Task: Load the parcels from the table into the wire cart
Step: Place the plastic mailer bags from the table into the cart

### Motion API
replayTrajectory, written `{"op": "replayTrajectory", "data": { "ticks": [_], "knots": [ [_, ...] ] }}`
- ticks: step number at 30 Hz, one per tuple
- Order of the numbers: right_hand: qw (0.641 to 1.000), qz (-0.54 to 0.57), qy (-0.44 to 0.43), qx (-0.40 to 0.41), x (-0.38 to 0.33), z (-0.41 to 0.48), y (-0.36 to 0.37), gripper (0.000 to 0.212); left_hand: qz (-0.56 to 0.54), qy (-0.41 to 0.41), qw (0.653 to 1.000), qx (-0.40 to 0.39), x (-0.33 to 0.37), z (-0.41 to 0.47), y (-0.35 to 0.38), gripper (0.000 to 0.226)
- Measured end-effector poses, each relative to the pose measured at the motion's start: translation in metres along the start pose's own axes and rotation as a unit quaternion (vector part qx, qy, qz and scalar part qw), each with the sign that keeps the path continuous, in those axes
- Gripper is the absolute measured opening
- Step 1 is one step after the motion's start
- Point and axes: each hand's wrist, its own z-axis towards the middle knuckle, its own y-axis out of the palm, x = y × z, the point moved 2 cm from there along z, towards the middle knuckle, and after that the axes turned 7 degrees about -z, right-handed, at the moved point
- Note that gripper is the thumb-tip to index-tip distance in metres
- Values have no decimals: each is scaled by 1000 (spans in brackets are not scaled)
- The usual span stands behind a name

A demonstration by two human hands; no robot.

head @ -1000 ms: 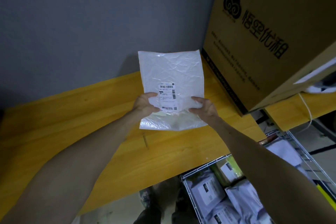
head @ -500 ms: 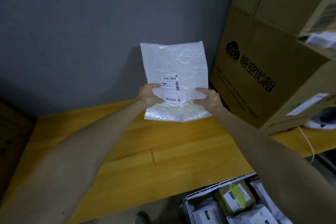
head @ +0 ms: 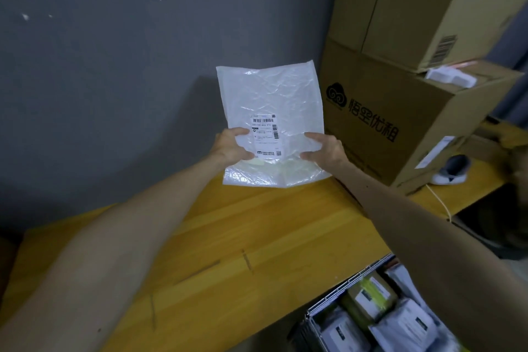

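A flat white plastic mailer parcel [head: 271,94] with a barcode label is held upright above the back of the yellow wooden table [head: 228,237]. My left hand [head: 231,147] grips its lower left edge, thumb on the label side. My right hand [head: 325,150] grips its lower right edge. The wire cart [head: 351,283] stands at the bottom right below the table's front edge, holding several labelled parcels, white bags and a brown box with yellow tape [head: 368,297].
Two large cardboard boxes [head: 400,128] are stacked on the table at the right, close to the parcel. A white and grey device [head: 453,170] with a cord sits beside them. A grey wall [head: 114,80] rises behind the table.
The view has tilted up, so the wall and stacked boxes fill more of it and less of the cart shows. Both hands keep the same hold on the parcel.
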Motion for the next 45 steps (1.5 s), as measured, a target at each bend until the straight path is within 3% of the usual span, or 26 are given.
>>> {"op": "replayTrajectory", "data": {
  "ticks": [8,18,31,45],
  "knots": [
    [997,-41,55,43,-10,-60,-14,66,-37,43,996,-69,-3,-13,7,72],
    [980,-76,151,107,48,-151,-54,63,-38,93,979,-177,21,-45,92,77],
    [941,-35,272,198,191,-344,-139,64,36,193,934,-298,113,-187,267,74],
    [899,7,384,208,351,-563,-192,67,87,215,870,-435,150,-378,451,74]
  ]
}}
